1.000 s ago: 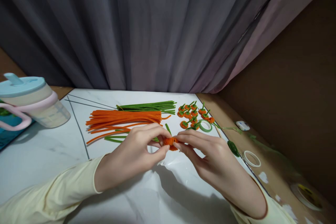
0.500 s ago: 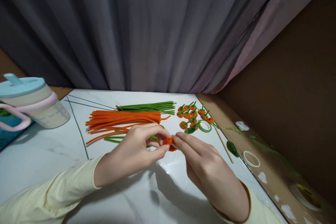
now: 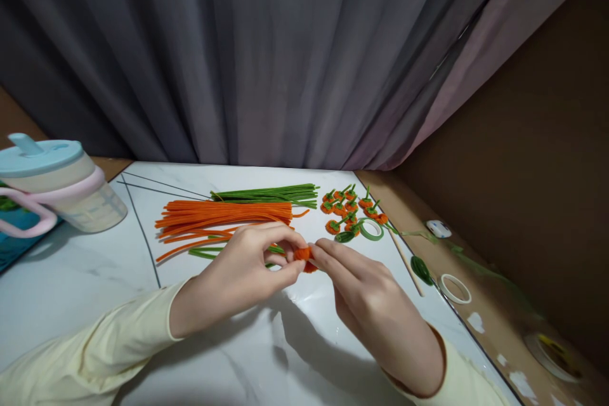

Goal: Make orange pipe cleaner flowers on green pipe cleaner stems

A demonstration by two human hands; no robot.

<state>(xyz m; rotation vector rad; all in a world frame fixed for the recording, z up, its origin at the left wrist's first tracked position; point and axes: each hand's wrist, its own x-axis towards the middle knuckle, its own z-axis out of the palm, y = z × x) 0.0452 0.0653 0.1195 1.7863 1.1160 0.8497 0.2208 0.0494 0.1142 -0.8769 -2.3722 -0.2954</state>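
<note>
Between my fingertips, above the white marbled table top point(image 3: 214, 361), is a small coil of orange pipe cleaner point(image 3: 302, 254). My left hand point(image 3: 257, 266) pinches its left side with thumb and forefinger. From the right, the fingertips of my right hand point(image 3: 364, 295) press on it; its thumb is mostly hidden. Behind my left hand lie a thick bundle of orange pipe cleaners point(image 3: 228, 211) and a bundle of green pipe cleaners point(image 3: 266, 193). A few loose green stems point(image 3: 202, 254) are partly covered by that hand. Beyond my right hand sit several small orange pumpkins with green stems point(image 3: 351, 205).
A tumbler with a blue lid point(image 3: 71, 184) stands at the left. On the right are green tape point(image 3: 372, 229), a thin wooden stick point(image 3: 406, 257), a dark green coil point(image 3: 421, 270) and a white tape ring point(image 3: 455, 288). A grey curtain point(image 3: 280, 63) hangs behind the table.
Both hands have shifted very slightly left with the orange coil still pinched between them. Everything on the table lies as before.
</note>
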